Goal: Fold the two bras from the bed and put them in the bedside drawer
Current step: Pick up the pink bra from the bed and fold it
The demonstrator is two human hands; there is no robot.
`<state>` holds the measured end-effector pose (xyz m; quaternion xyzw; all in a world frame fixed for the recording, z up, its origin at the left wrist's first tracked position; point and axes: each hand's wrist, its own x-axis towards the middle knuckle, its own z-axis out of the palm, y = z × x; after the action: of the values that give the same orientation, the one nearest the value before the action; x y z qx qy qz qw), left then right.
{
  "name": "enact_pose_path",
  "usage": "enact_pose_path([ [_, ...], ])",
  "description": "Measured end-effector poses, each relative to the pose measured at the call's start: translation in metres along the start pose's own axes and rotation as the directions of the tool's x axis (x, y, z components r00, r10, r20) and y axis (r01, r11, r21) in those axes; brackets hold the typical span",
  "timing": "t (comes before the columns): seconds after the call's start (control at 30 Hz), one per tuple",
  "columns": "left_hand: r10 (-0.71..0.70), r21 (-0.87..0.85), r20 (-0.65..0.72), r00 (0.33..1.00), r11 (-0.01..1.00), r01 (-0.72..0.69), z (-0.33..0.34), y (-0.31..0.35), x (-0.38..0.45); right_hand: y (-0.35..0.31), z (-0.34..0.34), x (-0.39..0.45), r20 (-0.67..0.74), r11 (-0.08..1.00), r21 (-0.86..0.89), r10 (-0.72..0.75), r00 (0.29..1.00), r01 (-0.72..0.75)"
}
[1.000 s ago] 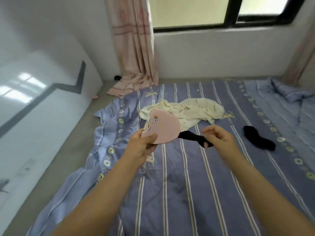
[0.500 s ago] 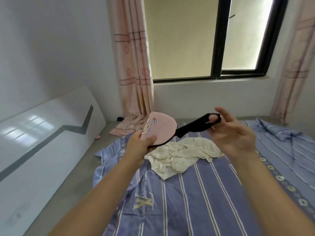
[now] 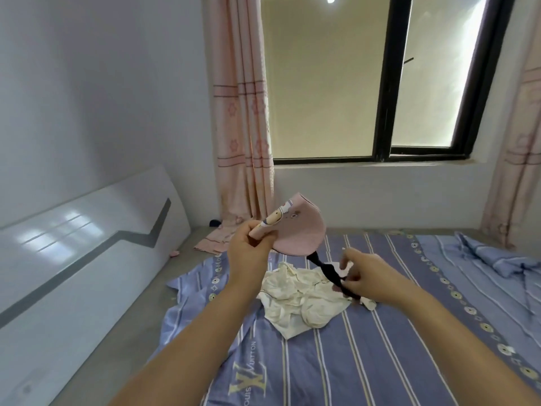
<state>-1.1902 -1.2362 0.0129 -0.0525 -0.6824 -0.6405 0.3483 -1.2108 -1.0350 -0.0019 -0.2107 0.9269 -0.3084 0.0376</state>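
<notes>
A pink bra [image 3: 301, 230] with a cartoon print and a black strap [image 3: 330, 273] is held up above the bed. My left hand [image 3: 251, 247] grips the folded cup at its printed edge. Lower and to the right, my right hand [image 3: 360, 273] pinches the black strap, which hangs down from the cup. A cream bra [image 3: 301, 300] lies crumpled on the striped blue bedsheet [image 3: 380, 347] right under my hands. The bedside drawer is not in view.
A white headboard [image 3: 73, 259] leans along the left wall, with a strip of grey floor [image 3: 117, 347] beside the bed. A rumpled blue blanket [image 3: 497, 259] lies at the far right. Pink curtains [image 3: 243, 127] flank the window [image 3: 380, 83] ahead.
My right hand has dropped with the black strap from above the cup to below it. My left hand has tilted the pink cup upright. The view has risen towards the window.
</notes>
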Motion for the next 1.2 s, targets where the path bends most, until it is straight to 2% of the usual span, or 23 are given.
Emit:
enact_pose_path([
  [0.07,-0.043,-0.004,-0.046,0.998,0.999,0.043,0.000,-0.005,0.002,-0.004,0.004,-0.011,0.103,0.954,0.298,-0.033,0.994,0.001],
  [0.17,-0.082,0.010,-0.083,0.993,0.997,0.083,0.001,-0.012,0.001,-0.003,0.007,-0.027,0.195,0.735,0.677,-0.217,0.956,0.029],
  [0.2,-0.091,0.027,-0.080,0.993,0.995,0.093,0.002,-0.015,0.000,-0.005,0.008,-0.032,0.188,0.602,0.796,-0.341,0.921,0.060],
  [0.23,-0.102,0.046,-0.069,0.992,0.993,0.105,0.002,-0.017,-0.002,-0.008,0.008,-0.034,0.137,0.400,0.913,-0.487,0.863,0.080],
  [0.27,-0.108,0.061,-0.051,0.993,0.992,0.111,0.003,-0.019,-0.005,-0.011,0.008,-0.036,0.021,0.163,0.981,-0.620,0.785,0.103],
  [0.3,-0.110,0.070,-0.027,0.994,0.991,0.112,0.005,-0.020,-0.008,-0.014,0.006,-0.038,-0.141,-0.043,0.988,-0.646,0.750,0.149],
  [0.33,-0.108,0.076,-0.004,0.994,0.991,0.108,0.006,-0.020,-0.012,-0.015,0.001,-0.038,-0.266,-0.186,0.964,-0.590,0.762,0.192],
  [0.37,-0.105,0.080,0.016,0.994,0.991,0.104,0.008,-0.020,-0.016,-0.019,-0.004,-0.034,-0.340,-0.230,0.939,-0.490,0.803,0.257],
  [0.4,-0.100,0.081,0.030,0.995,0.992,0.097,0.009,-0.019,-0.021,-0.023,-0.005,-0.028,-0.402,-0.185,0.915,-0.367,0.839,0.358],
  [0.43,-0.091,0.078,0.038,0.995,0.993,0.088,0.011,-0.019,-0.025,-0.024,-0.013,-0.023,-0.486,-0.044,0.873,-0.171,0.857,0.486],
  [0.47,-0.074,0.073,0.044,0.996,0.995,0.071,0.012,-0.018,-0.030,-0.028,-0.021,-0.019,-0.587,0.156,0.798,-0.016,0.809,0.582],
  [0.53,-0.030,0.062,0.068,0.997,0.998,0.026,0.014,-0.014,-0.036,-0.031,-0.029,-0.006,-0.669,0.481,0.678,0.089,0.738,0.557],
  [0.57,-0.015,0.056,0.083,0.996,0.998,0.011,0.015,-0.012,-0.038,-0.031,-0.029,0.001,-0.659,0.580,0.655,0.124,0.742,0.485],
  [0.6,-0.011,0.049,0.099,0.995,0.999,0.007,0.014,-0.011,-0.039,-0.028,-0.027,0.008,-0.633,0.632,0.653,0.154,0.759,0.417],
  [0.63,-0.021,0.040,0.117,0.993,0.999,0.016,0.013,-0.010,-0.038,-0.025,-0.024,0.011,-0.598,0.636,0.675,0.174,0.782,0.374],
  [0.73,-0.074,0.041,0.182,0.981,0.997,0.068,0.006,-0.011,-0.034,-0.021,-0.022,0.007,-0.515,0.517,0.769,0.155,0.843,0.375],
  [0.77,-0.085,0.059,0.222,0.971,0.996,0.074,0.003,-0.011,-0.032,-0.019,-0.020,0.006,-0.507,0.532,0.758,0.117,0.854,0.377],
  [0.83,-0.087,0.112,0.322,0.943,0.992,0.054,0.000,-0.011,-0.030,-0.018,-0.015,0.004,-0.506,0.662,0.661,0.045,0.861,0.354],
  [0.9,-0.081,0.188,0.419,0.904,0.982,0.001,-0.002,-0.010,-0.028,-0.020,-0.012,0.004,-0.491,0.811,0.491,-0.043,0.870,0.318],
  [0.97,-0.102,0.261,0.507,0.856,0.965,-0.039,-0.003,-0.007,-0.025,-0.022,-0.013,0.004,-0.396,0.892,0.343,-0.149,0.906,0.296],
  [1.07,-0.175,0.290,0.564,0.807,0.957,0.005,-0.005,0.002,-0.019,-0.025,-0.016,0.002,-0.274,0.920,0.293,-0.182,0.944,0.262],
  [1.13,-0.214,0.241,0.507,0.835,0.965,0.101,-0.007,0.005,-0.015,-0.026,-0.015,0.001,-0.205,0.931,0.270,-0.195,0.959,0.247],
  [1.2,-0.237,0.075,0.426,0.873,0.971,0.227,-0.008,0.004,-0.013,-0.027,-0.009,0.002,-0.146,0.932,0.267,-0.211,0.966,0.244],
])
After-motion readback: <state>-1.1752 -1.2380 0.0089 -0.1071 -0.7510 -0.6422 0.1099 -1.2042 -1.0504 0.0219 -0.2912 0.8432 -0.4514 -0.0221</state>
